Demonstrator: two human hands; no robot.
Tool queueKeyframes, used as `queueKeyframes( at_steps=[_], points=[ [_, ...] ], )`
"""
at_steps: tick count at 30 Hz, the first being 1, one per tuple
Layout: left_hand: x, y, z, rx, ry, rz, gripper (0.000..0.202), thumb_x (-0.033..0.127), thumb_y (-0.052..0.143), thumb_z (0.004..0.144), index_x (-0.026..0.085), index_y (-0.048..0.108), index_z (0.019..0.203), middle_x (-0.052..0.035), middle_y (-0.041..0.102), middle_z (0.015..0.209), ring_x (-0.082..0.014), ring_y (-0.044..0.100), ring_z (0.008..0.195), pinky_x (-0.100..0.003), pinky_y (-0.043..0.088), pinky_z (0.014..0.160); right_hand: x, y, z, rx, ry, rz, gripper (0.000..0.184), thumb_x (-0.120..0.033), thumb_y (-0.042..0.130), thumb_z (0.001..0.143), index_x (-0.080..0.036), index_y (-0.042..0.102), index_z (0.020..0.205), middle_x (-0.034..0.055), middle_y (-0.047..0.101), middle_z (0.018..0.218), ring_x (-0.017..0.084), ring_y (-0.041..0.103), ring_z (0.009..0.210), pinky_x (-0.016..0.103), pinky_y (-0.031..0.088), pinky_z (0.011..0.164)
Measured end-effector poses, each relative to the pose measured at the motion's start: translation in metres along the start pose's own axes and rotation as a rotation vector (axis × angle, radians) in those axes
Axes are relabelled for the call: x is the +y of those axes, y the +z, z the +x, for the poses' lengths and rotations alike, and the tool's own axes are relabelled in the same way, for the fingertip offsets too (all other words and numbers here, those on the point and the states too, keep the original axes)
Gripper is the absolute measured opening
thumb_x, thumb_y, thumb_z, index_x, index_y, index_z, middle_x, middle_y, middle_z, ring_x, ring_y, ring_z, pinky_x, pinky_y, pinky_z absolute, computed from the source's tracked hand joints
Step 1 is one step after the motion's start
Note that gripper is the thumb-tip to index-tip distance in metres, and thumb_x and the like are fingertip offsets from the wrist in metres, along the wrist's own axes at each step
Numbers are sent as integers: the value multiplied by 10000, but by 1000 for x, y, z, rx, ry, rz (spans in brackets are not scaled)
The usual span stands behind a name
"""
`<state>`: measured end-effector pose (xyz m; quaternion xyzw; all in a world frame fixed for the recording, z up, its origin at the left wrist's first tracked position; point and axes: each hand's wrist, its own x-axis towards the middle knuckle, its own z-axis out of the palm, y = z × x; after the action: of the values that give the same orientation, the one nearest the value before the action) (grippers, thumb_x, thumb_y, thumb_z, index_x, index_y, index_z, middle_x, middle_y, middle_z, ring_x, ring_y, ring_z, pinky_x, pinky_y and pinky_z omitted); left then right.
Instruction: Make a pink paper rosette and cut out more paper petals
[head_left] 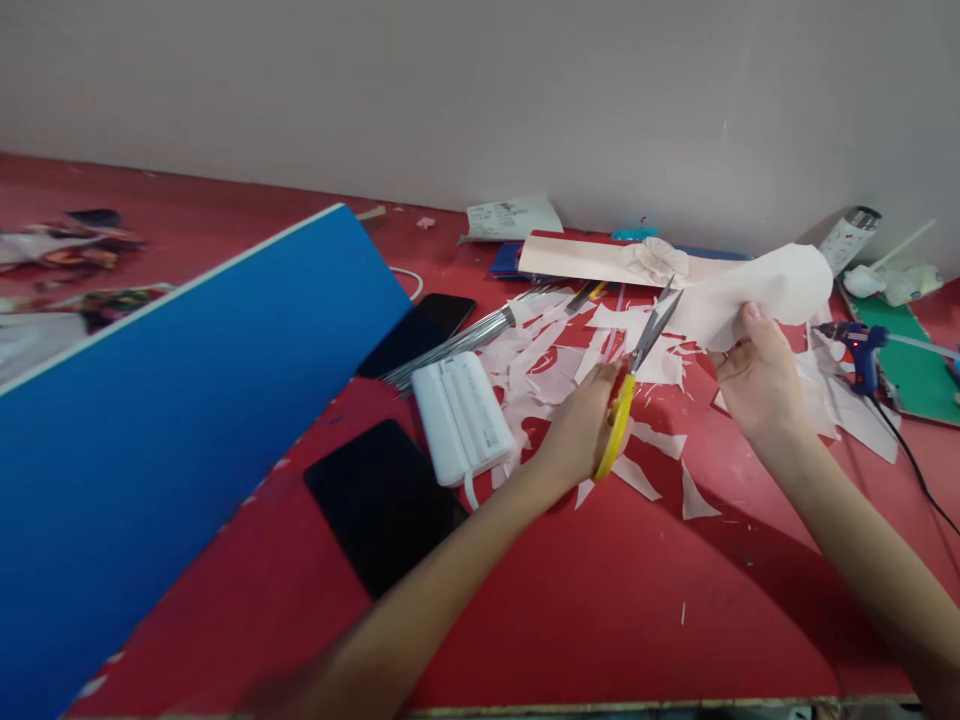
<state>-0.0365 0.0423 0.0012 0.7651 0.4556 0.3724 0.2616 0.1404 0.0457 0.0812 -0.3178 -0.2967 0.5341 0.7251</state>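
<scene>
Two forearms (435, 598) are nearest to me; my left hand (577, 430) is closed around scissors (619, 420), their blades (649, 335) slightly apart; my right hand (761, 378) pinches paper (780, 285) above the worktop (570, 620), near the blades; whether they touch, I cannot tell.

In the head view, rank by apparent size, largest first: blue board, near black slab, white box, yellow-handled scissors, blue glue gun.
1. Blue board
2. Near black slab, partly covered
3. White box
Unsure: yellow-handled scissors and blue glue gun look too alike in area to rank.
</scene>
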Motion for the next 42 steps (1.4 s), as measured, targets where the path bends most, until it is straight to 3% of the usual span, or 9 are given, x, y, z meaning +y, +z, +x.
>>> queueKeyframes(
  at_steps=[7,12,17,23,31,42],
  points=[
    [8,-1,1,-48,-22,-87,287,107,499,708,196,522,979,-58,580,942,-187,568,817,-363,491,805,-1,-2,3,33,-22,26,99,-238,693,736,-223,597,718,-69,667,779,66,649,749,187,537,680],
    [7,0,1,-21,-26,-95,370,120,512,720,199,512,1082,-85,577,1034,-192,567,841,-362,496,787,7,1,-1,27,-8,-2,146,-256,714,714,-221,577,678,-65,672,765,81,652,752,199,545,668],
    [3,1,1,11,-32,20,363,162,519,767,177,509,1129,-80,594,979,-196,579,804,-378,497,774,12,1,-4,-7,25,-27,125,-275,713,726,-222,603,702,-56,686,812,84,655,786,209,547,699],
    [-4,3,0,47,-72,26,217,155,442,834,198,551,1015,-43,633,860,-173,583,741,-324,494,691,10,-2,-2,16,-14,-86,127,-307,704,727,-243,595,712,-48,679,803,114,658,810,238,554,694],
    [13,-14,-1,25,-7,19,257,128,462,745,163,555,982,-69,636,952,-200,602,812,-343,487,751,4,-2,3,20,-45,-57,106,-275,698,720,-237,599,715,-53,675,790,114,656,856,241,537,760],
    [14,-20,3,16,38,92,127,224,508,791,170,530,904,-33,613,826,-168,557,712,-297,456,651,-1,-4,6,9,-98,-141,151,-326,720,704,-231,604,721,-36,681,829,149,637,949,295,530,815]
  ],
)
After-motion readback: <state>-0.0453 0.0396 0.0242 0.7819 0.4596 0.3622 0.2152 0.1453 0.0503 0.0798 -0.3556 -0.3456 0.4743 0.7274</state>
